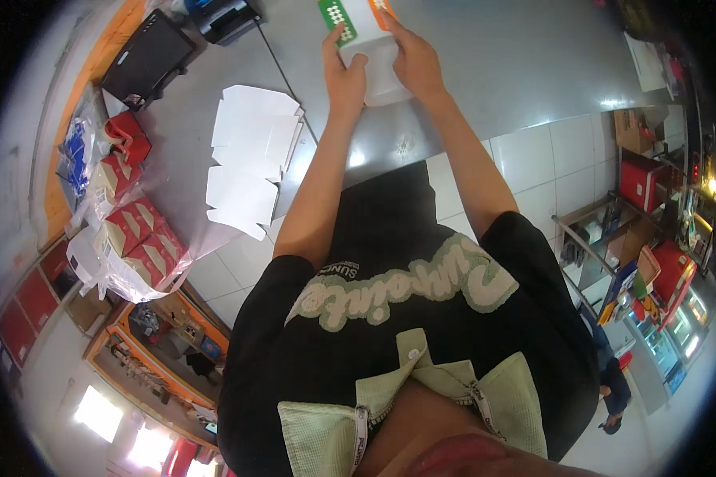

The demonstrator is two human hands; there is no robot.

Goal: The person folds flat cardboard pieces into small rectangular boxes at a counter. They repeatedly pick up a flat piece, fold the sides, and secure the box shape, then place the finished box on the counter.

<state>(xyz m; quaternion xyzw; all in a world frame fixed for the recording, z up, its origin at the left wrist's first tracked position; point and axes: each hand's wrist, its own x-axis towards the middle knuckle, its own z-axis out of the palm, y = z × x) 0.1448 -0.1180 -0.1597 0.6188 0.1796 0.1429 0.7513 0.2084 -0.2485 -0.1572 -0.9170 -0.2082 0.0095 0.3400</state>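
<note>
Over the steel table, both my hands hold one paper carton [378,67], mostly white, with a green printed panel and an orange one at its far end. My left hand [346,75] grips its left side, thumb lying on the white face. On the opposite edge is my right hand [416,62], with fingers reaching up toward the orange panel. The carton's far end runs out of the picture, and fingers behind it are hidden. Left of my left forearm lies a small stack of flat, die-cut white carton blanks [250,151], apart from both hands.
The grey steel table [517,71] stretches across the top. At its left stand a black screen-like device [149,60], a dark machine [223,20] and a clear plastic bag of red boxes [139,238]. A person [612,389] and a cluttered rack [605,238] are at the right.
</note>
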